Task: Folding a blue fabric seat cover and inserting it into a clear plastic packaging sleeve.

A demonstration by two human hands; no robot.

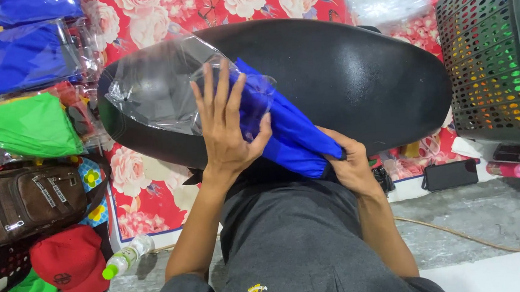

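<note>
A folded blue garment (290, 135) lies on a black padded seat (352, 72), its upper end inside a clear plastic bag (152, 89). My left hand (225, 127) lies flat over the bag's mouth and the blue cloth, fingers spread. My right hand (350, 164) grips the lower end of the blue garment at the seat's near edge.
Bagged blue garments (22, 56) and a bagged green one (30, 125) lie at the left on a red floral mat (154, 196). A brown bag (23, 202), a red cap (70, 260) and a bottle (124, 258) sit lower left. A green plastic basket (488, 57) stands at right, a phone (451, 174) below it.
</note>
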